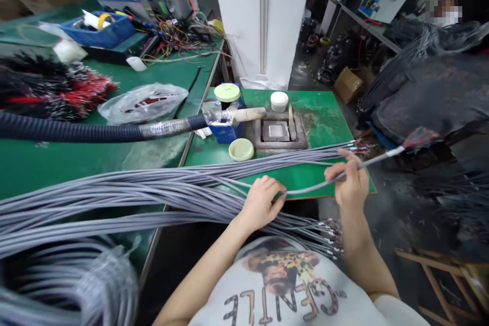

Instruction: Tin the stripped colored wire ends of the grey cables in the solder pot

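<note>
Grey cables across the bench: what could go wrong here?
The coloured wire ends on the grey cable in the right hand could catch on neighbouring strands. The grey cable bundle lies near the square metal well; if that's hot, which I can't tell, insulation could melt. Loose ends below the left hand hang past the bench edge and could snag.

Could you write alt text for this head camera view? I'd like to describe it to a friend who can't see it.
A person's left hand and right hand hold a grey cable with coloured wires fanning from its end. A bundle of grey cables lies across a green workbench, near a square metal basin.
</note>
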Action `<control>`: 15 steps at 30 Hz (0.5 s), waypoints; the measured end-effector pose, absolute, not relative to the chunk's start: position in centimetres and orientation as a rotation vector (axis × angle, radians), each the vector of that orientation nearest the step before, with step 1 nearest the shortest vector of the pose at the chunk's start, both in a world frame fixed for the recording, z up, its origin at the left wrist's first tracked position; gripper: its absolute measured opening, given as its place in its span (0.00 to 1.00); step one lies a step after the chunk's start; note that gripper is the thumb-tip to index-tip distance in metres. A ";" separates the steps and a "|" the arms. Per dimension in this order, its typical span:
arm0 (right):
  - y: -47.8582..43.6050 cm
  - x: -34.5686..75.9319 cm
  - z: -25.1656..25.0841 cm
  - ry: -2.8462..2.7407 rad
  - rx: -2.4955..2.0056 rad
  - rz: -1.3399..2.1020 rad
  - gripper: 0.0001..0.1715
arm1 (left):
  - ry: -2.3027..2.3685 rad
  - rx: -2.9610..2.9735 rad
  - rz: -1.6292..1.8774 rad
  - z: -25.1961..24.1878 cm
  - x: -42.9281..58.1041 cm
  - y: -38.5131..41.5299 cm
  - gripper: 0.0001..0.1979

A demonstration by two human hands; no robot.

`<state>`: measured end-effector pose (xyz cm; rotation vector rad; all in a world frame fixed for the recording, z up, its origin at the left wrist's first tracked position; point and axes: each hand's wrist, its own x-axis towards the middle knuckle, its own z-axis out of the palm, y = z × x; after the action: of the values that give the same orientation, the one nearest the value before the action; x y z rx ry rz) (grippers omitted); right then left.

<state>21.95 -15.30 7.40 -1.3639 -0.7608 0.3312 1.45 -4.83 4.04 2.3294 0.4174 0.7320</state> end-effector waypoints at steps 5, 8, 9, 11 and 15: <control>-15.5 17.6 7.5 -1.463 -1.773 0.780 0.16 | 0.502 1.651 0.776 4.0 0.7 -5.1 0.13; -15.5 15.4 6.9 -1.712 -1.854 0.751 0.17 | 0.536 1.260 0.719 4.5 0.5 -4.7 0.15; -15.5 15.0 7.0 -1.746 -1.874 0.749 0.17 | 0.539 1.163 0.688 4.7 0.4 -4.6 0.15; -15.5 14.6 7.3 -1.760 -1.900 0.773 0.18 | 0.529 1.030 0.656 4.8 0.2 -4.6 0.15; -15.4 14.9 7.9 -1.723 -1.830 0.886 0.17 | 0.449 1.017 0.664 4.8 0.1 -4.7 0.13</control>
<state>14.90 -15.38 7.87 -1.8303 -1.7232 0.8858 0.08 -4.74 4.78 1.0169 0.4494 0.6637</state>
